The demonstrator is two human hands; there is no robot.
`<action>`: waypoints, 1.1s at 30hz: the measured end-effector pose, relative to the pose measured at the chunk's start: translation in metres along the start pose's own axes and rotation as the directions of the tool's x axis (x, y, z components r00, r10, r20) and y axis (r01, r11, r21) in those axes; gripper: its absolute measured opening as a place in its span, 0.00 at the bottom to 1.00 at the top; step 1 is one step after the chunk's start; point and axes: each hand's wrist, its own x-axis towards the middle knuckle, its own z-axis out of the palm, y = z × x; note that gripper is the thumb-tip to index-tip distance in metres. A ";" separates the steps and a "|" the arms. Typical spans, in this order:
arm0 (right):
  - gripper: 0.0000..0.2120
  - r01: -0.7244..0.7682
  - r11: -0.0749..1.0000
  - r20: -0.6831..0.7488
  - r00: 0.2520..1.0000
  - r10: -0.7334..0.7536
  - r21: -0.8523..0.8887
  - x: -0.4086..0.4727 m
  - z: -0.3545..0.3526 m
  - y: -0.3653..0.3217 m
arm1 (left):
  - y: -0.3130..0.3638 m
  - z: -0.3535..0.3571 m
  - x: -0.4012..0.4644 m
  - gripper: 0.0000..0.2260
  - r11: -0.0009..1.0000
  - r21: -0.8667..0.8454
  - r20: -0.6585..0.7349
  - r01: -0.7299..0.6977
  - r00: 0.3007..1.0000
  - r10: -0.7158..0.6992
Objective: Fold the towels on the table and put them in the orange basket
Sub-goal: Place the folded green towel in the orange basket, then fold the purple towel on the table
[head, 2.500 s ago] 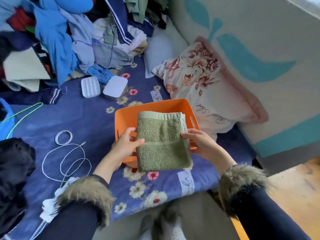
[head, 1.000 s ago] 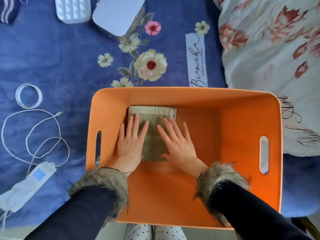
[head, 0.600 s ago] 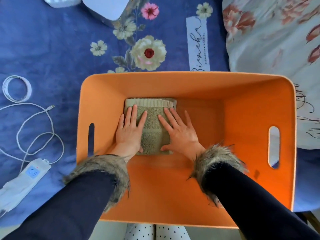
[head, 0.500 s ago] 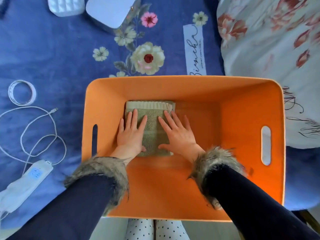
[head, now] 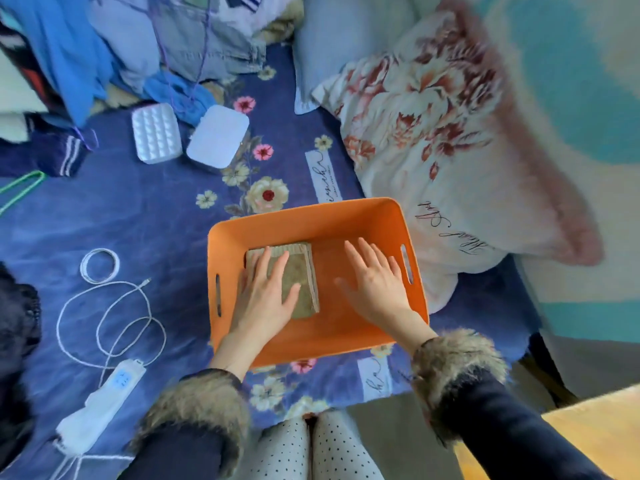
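Folded towel [head: 299,282] half hidden under left hand [head: 265,296], clothes pile [head: 114,46] cut off at top edge

Dark navy sleeves [head: 512,434] – brown fur cuffs [head: 457,372] – seemingly dotted white leggings [head: 311,448]

This is a bedroom in a home. A bed [head: 114,216] covered by a blue floral sheet fills most of the view, with a flower-printed pillow [head: 450,140] and a plain pale pillow [head: 332,39] leaning at its head against a cream wall [head: 571,81] painted with teal shapes. A heap of unsorted clothes [head: 114,46] lies on the far left side of the bed, and a white charging cable [head: 107,317] sprawls across the sheet.
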 end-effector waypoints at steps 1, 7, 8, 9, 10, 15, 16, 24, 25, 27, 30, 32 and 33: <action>0.31 -0.026 1.000 -0.023 0.999 0.026 0.002 -0.010 -0.011 0.002 | 0.007 -0.010 -0.003 0.26 0.999 0.014 -0.018 -0.042 0.999 0.042; 0.30 -0.222 0.975 -0.186 0.957 0.224 0.029 -0.083 -0.065 0.017 | 0.059 -0.052 -0.013 0.25 0.932 0.040 -0.034 -0.361 0.931 0.363; 0.29 -0.264 0.964 -0.222 0.938 0.267 0.042 -0.098 -0.070 0.018 | 0.069 -0.056 -0.015 0.25 0.909 0.051 -0.027 -0.414 0.909 0.416; 0.29 -0.308 0.949 -0.257 0.914 0.313 0.060 -0.114 -0.073 0.020 | 0.078 -0.060 -0.017 0.25 0.882 0.057 -0.022 -0.468 0.883 0.470; 0.29 -0.354 0.931 -0.290 0.885 0.363 0.086 -0.131 -0.074 0.020 | 0.087 -0.063 -0.020 0.25 0.848 0.062 -0.015 -0.526 0.849 0.528; 0.29 -0.549 0.798 -0.352 0.716 0.603 0.249 -0.220 -0.066 0.018 | 0.136 -0.062 -0.049 0.26 0.628 0.116 0.115 -0.770 0.638 0.761; 0.29 -0.577 0.766 -0.357 0.678 0.643 0.284 -0.239 -0.064 0.017 | 0.145 -0.061 -0.058 0.27 0.580 0.119 0.128 -0.806 0.592 0.796; 0.27 -0.726 0.469 -0.373 0.307 0.876 0.502 -0.395 -0.031 -0.007 | 0.217 -0.029 -0.161 0.27 0.136 0.046 0.267 -0.990 0.143 0.953; 0.27 -0.731 0.416 -0.364 0.243 0.899 0.541 -0.419 -0.023 -0.015 | 0.225 -0.023 -0.182 0.26 0.060 0.025 0.289 -0.998 0.065 0.955; 0.27 -0.734 0.323 -0.346 0.126 0.930 0.598 -0.466 -0.002 -0.033 | 0.237 -0.013 -0.225 0.25 -0.079 -0.018 0.331 -0.997 -0.081 0.940; 0.27 -0.728 0.175 -0.299 -0.044 0.953 0.663 -0.533 0.036 -0.069 | 0.239 0.006 -0.297 0.26 -0.241 -0.106 0.351 -0.965 -0.263 0.899; 0.27 -0.718 0.065 -0.251 -0.156 0.955 0.693 -0.576 0.062 -0.100 | 0.230 0.016 -0.348 0.26 -0.336 -0.158 0.339 -0.929 -0.371 0.865; 0.27 -0.710 0.016 -0.229 -0.206 0.951 0.704 -0.597 0.076 -0.116 | 0.223 0.020 -0.373 0.25 -0.379 -0.174 0.339 -0.909 -0.417 0.844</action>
